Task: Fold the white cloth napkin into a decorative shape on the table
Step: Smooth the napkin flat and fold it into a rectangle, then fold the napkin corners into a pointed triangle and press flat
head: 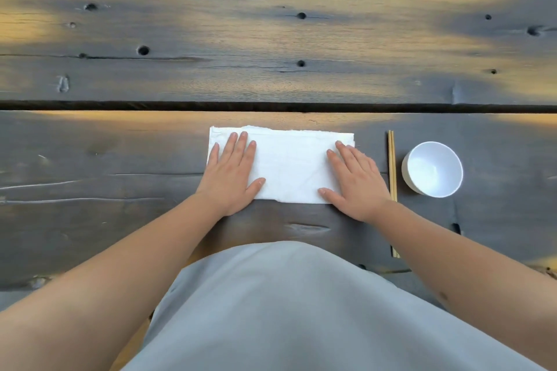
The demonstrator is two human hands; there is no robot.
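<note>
I see a dark plank desk [120, 144], wide and bare beyond the white napkin [289, 166], which lies as a flat rectangle: early folds look done, shaping remains. My left hand [230, 173] and right hand [355, 182] press flat, fingers spread, on its ends. Chopsticks [391, 166] and a bowl [432, 169] crowd its right.

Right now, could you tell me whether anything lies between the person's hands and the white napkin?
Nothing visible does. The left hand and right hand lie flat, directly on the napkin. The chopsticks and white bowl lie on the table to its right, clear of it.
</note>
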